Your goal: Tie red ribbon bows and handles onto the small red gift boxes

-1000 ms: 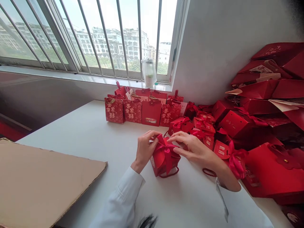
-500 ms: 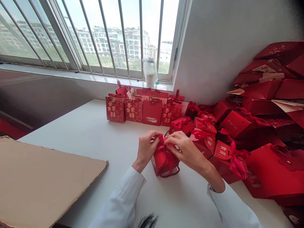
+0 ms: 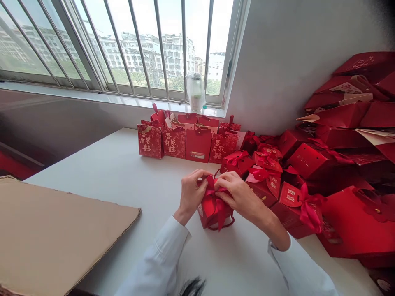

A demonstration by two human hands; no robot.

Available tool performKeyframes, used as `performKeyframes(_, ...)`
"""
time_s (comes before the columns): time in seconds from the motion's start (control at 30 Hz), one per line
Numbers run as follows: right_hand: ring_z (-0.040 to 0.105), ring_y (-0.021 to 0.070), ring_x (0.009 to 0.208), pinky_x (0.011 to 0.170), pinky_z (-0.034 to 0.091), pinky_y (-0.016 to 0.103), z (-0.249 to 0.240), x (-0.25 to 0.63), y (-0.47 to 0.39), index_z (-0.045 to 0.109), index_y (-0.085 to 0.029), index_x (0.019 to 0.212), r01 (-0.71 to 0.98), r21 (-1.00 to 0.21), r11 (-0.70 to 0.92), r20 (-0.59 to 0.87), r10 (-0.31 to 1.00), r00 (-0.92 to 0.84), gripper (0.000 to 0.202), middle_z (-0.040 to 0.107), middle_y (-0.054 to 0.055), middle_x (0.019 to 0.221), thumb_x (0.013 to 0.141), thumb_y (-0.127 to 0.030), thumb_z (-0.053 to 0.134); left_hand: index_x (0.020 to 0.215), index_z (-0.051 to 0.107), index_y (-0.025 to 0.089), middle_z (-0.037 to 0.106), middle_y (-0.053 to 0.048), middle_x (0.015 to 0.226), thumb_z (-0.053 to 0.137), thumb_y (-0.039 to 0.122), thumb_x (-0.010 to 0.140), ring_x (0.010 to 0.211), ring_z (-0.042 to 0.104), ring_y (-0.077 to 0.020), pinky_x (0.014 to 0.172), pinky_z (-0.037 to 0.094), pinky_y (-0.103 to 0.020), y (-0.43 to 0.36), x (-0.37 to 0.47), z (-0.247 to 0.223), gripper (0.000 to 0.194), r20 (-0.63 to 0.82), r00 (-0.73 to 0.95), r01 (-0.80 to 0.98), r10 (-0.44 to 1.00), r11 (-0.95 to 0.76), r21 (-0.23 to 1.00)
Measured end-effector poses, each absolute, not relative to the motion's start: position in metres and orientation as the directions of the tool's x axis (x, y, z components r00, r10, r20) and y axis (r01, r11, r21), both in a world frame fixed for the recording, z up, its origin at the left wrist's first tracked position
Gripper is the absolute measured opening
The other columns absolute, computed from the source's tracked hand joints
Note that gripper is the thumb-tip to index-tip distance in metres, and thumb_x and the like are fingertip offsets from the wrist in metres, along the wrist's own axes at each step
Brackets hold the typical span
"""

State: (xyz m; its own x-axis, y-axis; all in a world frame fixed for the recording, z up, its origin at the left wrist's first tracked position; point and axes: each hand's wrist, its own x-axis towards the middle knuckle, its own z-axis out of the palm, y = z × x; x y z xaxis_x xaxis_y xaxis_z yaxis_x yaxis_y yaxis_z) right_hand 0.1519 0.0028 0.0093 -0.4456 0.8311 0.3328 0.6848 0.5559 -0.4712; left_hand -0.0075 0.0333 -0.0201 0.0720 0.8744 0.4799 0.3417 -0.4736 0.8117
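Note:
A small red gift box (image 3: pixel 207 214) stands on the white table in front of me, with a dark red cord handle (image 3: pixel 228 224) hanging at its near side. A shiny red ribbon (image 3: pixel 221 211) is tied in a bow on its top. My left hand (image 3: pixel 191 193) pinches the ribbon's left loop between thumb and fingers. On the other side of the knot, my right hand (image 3: pixel 235 190) is closed on the ribbon's right part, its fingertips near the middle. The fingers partly hide the knot.
Red gift boxes with bows (image 3: pixel 294 201) crowd the right, beside a tall pile of red boxes (image 3: pixel 354 119). Upright red gift bags (image 3: pixel 174 143) line the back. A cardboard sheet (image 3: pixel 68 230) lies at the left. A plastic-wrapped cup (image 3: pixel 195 93) stands on the windowsill.
My right hand's fingers have shifted slightly on the ribbon's right side. My left hand keeps its pinch, and the box stays in place.

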Motion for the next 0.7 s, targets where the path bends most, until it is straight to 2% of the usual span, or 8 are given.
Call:
performKeyframes(0.1,0.051,0.0186,0.100,0.086,0.046,0.033,0.015,0.155,0.003,0.063,-0.021,0.087,0.677,-0.498,0.542,0.324,0.840,-0.434,0.012,0.061,0.004,0.098,0.090,-0.017,0.052,0.079,0.068,0.019,0.068,-0.001,0.077,0.050,0.014,0.078,0.069,0.062,-0.0121,0.059,0.053,-0.020,0.033,-0.009,-0.017,0.018,0.429,0.065,0.285,0.901,-0.429,0.857)
performKeyframes(0.23,0.055,0.0182,0.101,0.089,0.044,0.033,0.027,0.167,0.003,0.064,-0.021,0.098,0.690,-0.554,0.466,0.342,0.883,-0.321,0.017,0.064,0.005,0.103,0.091,-0.020,0.049,0.092,0.068,0.018,0.068,-0.004,0.085,0.055,0.019,0.077,0.071,0.064,-0.0134,0.056,0.053,-0.021,0.033,-0.020,-0.006,0.020,0.235,0.201,0.178,0.951,-0.271,0.946)
performKeyframes(0.3,0.058,0.0171,0.096,0.085,0.045,0.031,0.032,0.174,0.003,0.063,-0.020,0.102,0.688,-0.608,0.397,0.278,0.918,-0.283,0.019,0.065,0.005,0.103,0.091,-0.022,0.048,0.099,0.066,0.019,0.066,-0.005,0.093,0.056,0.017,0.074,0.079,0.064,-0.0154,0.060,0.054,-0.023,0.033,-0.026,0.001,0.027,0.181,0.252,0.143,0.951,-0.222,0.965)
performKeyframes(0.37,0.060,0.0164,0.090,0.080,0.046,0.029,0.034,0.181,0.003,0.063,-0.019,0.106,0.678,-0.655,0.334,0.180,0.940,-0.290,0.022,0.065,0.005,0.101,0.090,-0.027,0.050,0.102,0.065,0.021,0.065,-0.006,0.102,0.056,0.016,0.073,0.091,0.063,-0.0175,0.072,0.055,-0.027,0.033,-0.030,0.006,0.030,0.227,0.245,0.117,0.943,-0.261,0.958)
performKeyframes(0.47,0.062,0.0159,0.084,0.075,0.046,0.027,0.030,0.185,0.004,0.063,-0.019,0.106,0.661,-0.690,0.297,0.096,0.942,-0.323,0.024,0.068,0.004,0.095,0.086,-0.029,0.054,0.099,0.066,0.024,0.062,-0.005,0.108,0.057,0.018,0.079,0.103,0.058,-0.0196,0.091,0.049,-0.035,0.029,-0.031,0.010,0.023,0.411,0.230,0.195,0.882,-0.456,0.868)
performKeyframes(0.53,0.063,0.0145,0.077,0.070,0.046,0.025,0.026,0.184,0.006,0.064,-0.018,0.100,0.638,-0.712,0.294,0.089,0.939,-0.333,0.020,0.070,0.002,0.087,0.085,-0.023,0.053,0.092,0.070,0.026,0.061,-0.005,0.108,0.060,0.023,0.081,0.110,0.052,-0.0222,0.098,0.043,-0.039,0.026,-0.028,0.010,0.015,0.509,0.315,0.329,0.801,-0.595,0.733)
performKeyframes(0.63,0.062,0.0132,0.072,0.067,0.045,0.023,0.023,0.178,0.007,0.066,-0.018,0.091,0.634,-0.698,0.333,0.173,0.938,-0.302,0.019,0.070,0.000,0.081,0.085,-0.014,0.049,0.080,0.073,0.027,0.060,-0.005,0.111,0.065,0.029,0.081,0.117,0.042,-0.0264,0.099,0.041,-0.041,0.023,-0.024,0.008,0.009,0.509,0.509,0.436,0.694,-0.718,0.543)
performKeyframes(0.7,0.062,0.0136,0.075,0.070,0.045,0.024,0.023,0.174,0.007,0.066,-0.018,0.089,0.672,-0.636,0.379,0.257,0.926,-0.278,0.021,0.069,0.001,0.084,0.085,-0.012,0.047,0.076,0.074,0.027,0.061,-0.005,0.113,0.064,0.032,0.082,0.120,0.038,-0.0271,0.100,0.040,-0.040,0.022,-0.023,0.007,0.013,0.473,0.566,0.430,0.675,-0.731,0.530)
